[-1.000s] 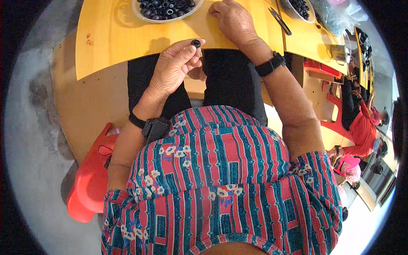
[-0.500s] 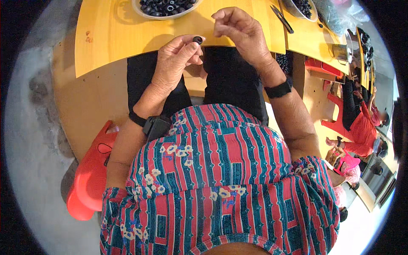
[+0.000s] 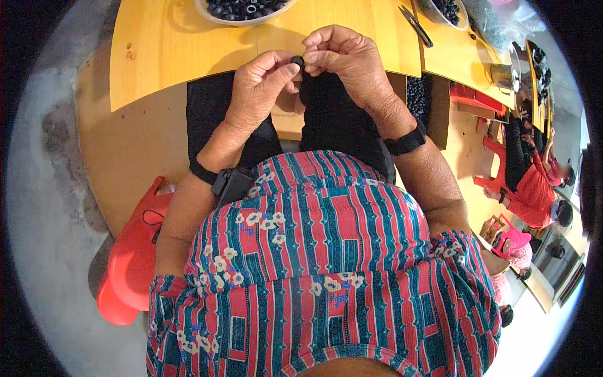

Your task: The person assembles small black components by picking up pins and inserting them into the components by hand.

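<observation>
Between the thumb and forefinger of my left hand [image 3: 260, 81] is a small round black ring-shaped part [image 3: 298, 61], just over the table's near edge. My right hand [image 3: 345, 63] comes in from the right, thumb and forefinger pinched together right beside the part. Whatever those right fingertips hold, if anything, is too small to make out. A clear plastic bowl [image 3: 251, 22] heaped with similar black parts stands beyond my hands on the yellow table [image 3: 163, 56].
Small black-handled snips [image 3: 416, 26] lie on the table to the right, near a second bowl [image 3: 463, 20] of black pieces. A red plastic stool [image 3: 135, 264] stands at my left. Farther right, a person in red [image 3: 534, 195] sits among other people, beside a metal cup [image 3: 502, 76].
My right hand has come down and left to meet the black part, its fingertips now at it. In my left hand the part has turned, so its hole no longer shows.
</observation>
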### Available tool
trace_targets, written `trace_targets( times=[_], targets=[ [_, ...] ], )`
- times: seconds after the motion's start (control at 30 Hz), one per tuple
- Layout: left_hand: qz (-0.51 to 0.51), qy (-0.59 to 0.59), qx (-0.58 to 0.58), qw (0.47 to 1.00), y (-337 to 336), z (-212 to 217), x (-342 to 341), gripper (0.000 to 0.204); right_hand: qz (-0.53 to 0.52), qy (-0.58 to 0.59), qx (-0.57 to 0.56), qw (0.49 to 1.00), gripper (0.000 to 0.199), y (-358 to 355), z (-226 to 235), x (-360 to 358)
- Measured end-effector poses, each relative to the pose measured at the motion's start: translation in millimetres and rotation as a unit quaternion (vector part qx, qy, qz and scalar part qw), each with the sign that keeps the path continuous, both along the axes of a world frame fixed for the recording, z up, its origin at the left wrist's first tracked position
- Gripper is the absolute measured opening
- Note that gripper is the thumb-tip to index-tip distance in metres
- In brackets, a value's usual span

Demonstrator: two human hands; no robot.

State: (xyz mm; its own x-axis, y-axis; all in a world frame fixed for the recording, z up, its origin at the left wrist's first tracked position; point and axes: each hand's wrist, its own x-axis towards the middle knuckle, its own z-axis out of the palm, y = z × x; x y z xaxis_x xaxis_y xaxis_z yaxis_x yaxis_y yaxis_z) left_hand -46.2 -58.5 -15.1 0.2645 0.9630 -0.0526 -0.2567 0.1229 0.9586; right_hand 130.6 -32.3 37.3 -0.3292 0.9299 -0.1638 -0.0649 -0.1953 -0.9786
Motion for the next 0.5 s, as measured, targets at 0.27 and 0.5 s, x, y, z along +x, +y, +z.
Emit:
trace_targets(
  times=[0.27,0.5],
  targets=[
    [0.003,0.034,0.010,0.999,0.5,-0.2,-1.4,0.019,-0.053,0.008,-0.002,0.999,0.015,-10.0,-8.0,-12.9],
    [-0.030,-0.067,-0.061,0.995,0.9,-4.1,-3.0,0.023,-0.058,0.032,-0.050,0.997,0.015,-7.8,-17.5,-7.6]
  ],
)
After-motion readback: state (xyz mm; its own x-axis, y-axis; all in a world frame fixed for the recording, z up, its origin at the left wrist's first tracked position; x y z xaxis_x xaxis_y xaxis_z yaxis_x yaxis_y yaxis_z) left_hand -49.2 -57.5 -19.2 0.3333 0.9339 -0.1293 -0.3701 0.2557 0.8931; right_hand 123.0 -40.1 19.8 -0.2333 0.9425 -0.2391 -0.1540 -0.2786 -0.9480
